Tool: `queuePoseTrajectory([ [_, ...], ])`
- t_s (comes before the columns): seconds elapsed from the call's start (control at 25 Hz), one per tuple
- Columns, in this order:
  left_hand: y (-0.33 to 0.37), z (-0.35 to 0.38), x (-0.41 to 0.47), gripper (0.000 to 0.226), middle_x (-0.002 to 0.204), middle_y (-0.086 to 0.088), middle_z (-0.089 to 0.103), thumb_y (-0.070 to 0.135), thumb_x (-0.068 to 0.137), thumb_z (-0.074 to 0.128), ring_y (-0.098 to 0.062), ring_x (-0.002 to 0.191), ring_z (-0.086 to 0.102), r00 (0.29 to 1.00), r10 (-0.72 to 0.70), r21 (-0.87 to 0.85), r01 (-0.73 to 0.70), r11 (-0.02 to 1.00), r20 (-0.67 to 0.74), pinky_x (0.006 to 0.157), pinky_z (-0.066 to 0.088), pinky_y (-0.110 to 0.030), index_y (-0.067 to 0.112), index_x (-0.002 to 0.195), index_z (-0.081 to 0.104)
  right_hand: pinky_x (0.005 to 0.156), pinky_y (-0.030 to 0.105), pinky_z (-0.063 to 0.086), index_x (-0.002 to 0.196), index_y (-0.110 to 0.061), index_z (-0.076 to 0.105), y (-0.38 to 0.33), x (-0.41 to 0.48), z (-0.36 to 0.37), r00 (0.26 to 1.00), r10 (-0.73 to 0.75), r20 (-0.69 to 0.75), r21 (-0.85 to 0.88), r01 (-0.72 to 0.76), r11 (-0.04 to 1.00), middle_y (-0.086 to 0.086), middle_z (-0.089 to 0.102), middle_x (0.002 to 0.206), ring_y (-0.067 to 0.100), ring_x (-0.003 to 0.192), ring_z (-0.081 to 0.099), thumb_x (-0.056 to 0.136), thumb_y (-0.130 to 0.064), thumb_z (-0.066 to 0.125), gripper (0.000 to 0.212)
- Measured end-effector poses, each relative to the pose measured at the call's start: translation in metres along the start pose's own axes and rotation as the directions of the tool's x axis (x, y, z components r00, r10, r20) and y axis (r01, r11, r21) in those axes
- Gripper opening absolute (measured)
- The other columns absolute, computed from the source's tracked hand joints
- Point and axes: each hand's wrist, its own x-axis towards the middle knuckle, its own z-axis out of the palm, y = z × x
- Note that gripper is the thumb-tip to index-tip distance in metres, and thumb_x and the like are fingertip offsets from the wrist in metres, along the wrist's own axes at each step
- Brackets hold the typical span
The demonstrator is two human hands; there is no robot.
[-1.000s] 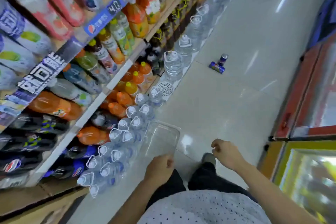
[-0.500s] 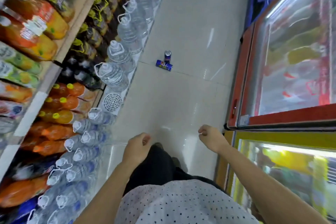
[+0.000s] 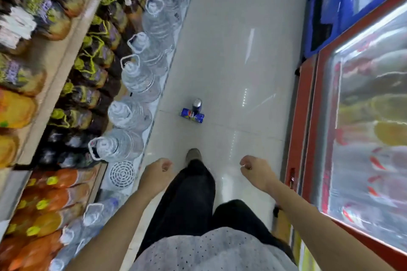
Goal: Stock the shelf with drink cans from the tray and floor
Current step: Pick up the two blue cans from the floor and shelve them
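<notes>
On my left the shelf (image 3: 66, 55) carries rows of bottled drinks, with water jugs (image 3: 141, 77) lined along its foot; my left hand (image 3: 157, 174) hangs in front of me, fingers loosely curled round nothing; ahead on the pale floor (image 3: 231, 61) sit two blue drink cans (image 3: 192, 116), one on its side, the other upright and touching behind it, well apart from both hands; my right hand (image 3: 256, 170) is likewise loosely curled and empty; a red-framed freezer (image 3: 308, 116) runs along the right.

Large clear water jugs (image 3: 141, 79) line the aisle's left side, a round white grille (image 3: 122, 174) just beside them, opposite a red-framed, glass-topped freezer (image 3: 363, 116).
</notes>
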Motion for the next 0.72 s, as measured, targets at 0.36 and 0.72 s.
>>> queuePoseTrajectory([
  [0.36, 0.059, -0.010, 0.280, 0.032, 0.120, -0.012, 0.064, 0.011, 0.089, 0.055, -0.030, 0.109, 0.059, 0.991, -0.035, 0.294, -0.004, 0.956, 0.128, 0.090, 0.046, -0.032, 0.012, 0.121, 0.059, 0.082, 0.034, 0.051, 0.119, -0.014, 0.055, -0.032, 0.276, -0.031, 0.995, 0.068, 0.077, -0.038, -0.066, 0.997, 0.010, 0.067, 0.100, 0.027, 0.093, 0.060, 0.085, -0.015, 0.054, 0.034],
  [0.72, -0.026, 0.163, 0.502, 0.074, 0.128, -0.008, 0.048, 0.029, 0.081, 0.071, -0.023, 0.110, 0.050, 0.814, -0.523, -0.592, 0.558, 0.582, 0.252, 0.086, 0.046, -0.035, 0.014, 0.140, 0.029, 0.106, 0.046, 0.035, 0.141, -0.013, 0.033, -0.029, 0.563, 0.101, 0.944, -0.282, 0.172, 0.004, 0.285, 0.958, 0.021, 0.044, 0.138, 0.037, 0.125, 0.042, 0.079, -0.010, 0.072, 0.073],
])
